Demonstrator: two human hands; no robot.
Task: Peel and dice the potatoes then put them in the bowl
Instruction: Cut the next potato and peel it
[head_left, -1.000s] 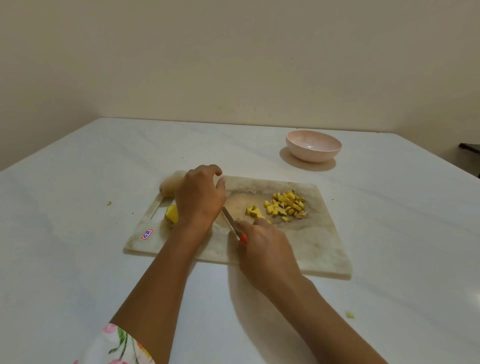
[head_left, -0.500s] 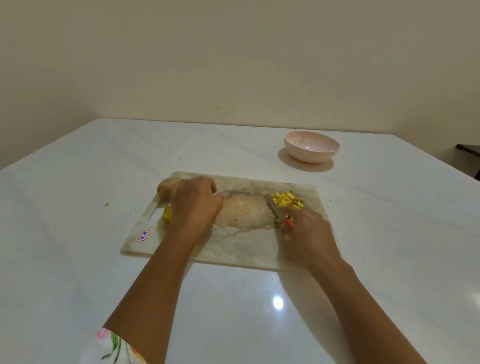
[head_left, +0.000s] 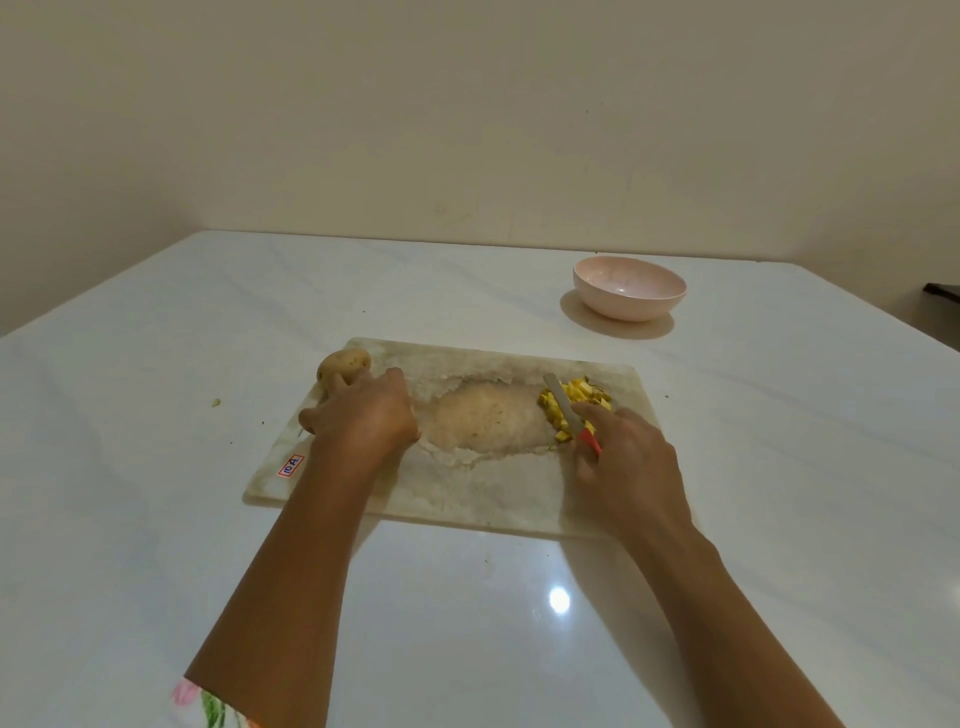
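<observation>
Pale and stone-like, stained brownish across its middle, the cutting board (head_left: 467, 493) lies on a glossy white table (head_left: 156, 519) in the head view. Yellow diced potato (head_left: 589, 391) sits in a small heap near the board's far right corner. The right hand (head_left: 631, 467) comes in over the near right edge with its fingers curled round the red handle of a knife (head_left: 566, 410). The blade points away and slightly left, lying against the left flank of the heap, with a few cubes touching it.

The left hand (head_left: 363, 415) rests back-up on the left part of the board, its fingers bent down and drawn together. Whatever they cover or hold is hidden beneath the hand, so I cannot tell. Just beyond its fingertips a whole potato (head_left: 347, 362), brown and unpeeled, lies at the board's far left corner, so close that I cannot say whether they touch. A small red-bordered sticker (head_left: 291, 465) sits near the board's near left corner, beside the left wrist.

The pink bowl (head_left: 628, 306) stands upright on the table beyond the board's far right corner, well apart from the heap. A tiny yellowish scrap (head_left: 215, 401) lies on the table left of the board. A floral sleeve (head_left: 208, 709) shows at the bottom edge on the left arm. A beige wall (head_left: 467, 130) rises behind the table, and a dark object (head_left: 943, 291) pokes in at the right edge
</observation>
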